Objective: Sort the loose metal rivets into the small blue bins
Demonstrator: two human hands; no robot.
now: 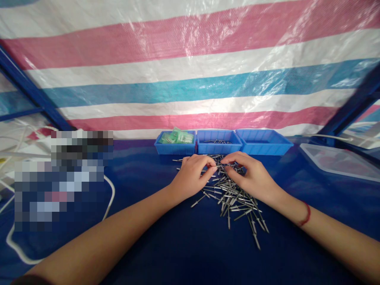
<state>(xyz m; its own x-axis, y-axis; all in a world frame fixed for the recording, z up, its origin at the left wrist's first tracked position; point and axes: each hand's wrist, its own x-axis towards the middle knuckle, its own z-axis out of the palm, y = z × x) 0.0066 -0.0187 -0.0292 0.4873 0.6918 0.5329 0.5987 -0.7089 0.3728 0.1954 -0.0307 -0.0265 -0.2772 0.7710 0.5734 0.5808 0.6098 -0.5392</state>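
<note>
A pile of silver blind rivets (234, 192) is spread over the blue tabletop beneath and between my hands. My left hand (192, 174) is closed in a pinch at the pile's upper left, thumb and index finger together on a blind rivet (218, 166); its full length is hard to see. From the right, my right hand (253, 174) reaches over the pile, thumb and index finger apart and close to the left fingertips. Nothing shows held in it. Its palm side and other fingers hide part of the pile.
Behind the pile stand three blue bins: the left bin (175, 149) with green-tinted plastic packets (179, 136), the middle bin (219, 149) with some rivets, and the right bin (264, 149). A translucent lid or tray (338, 160) lies right. A white cable (111, 194) curves at left beside a pixelated area.
</note>
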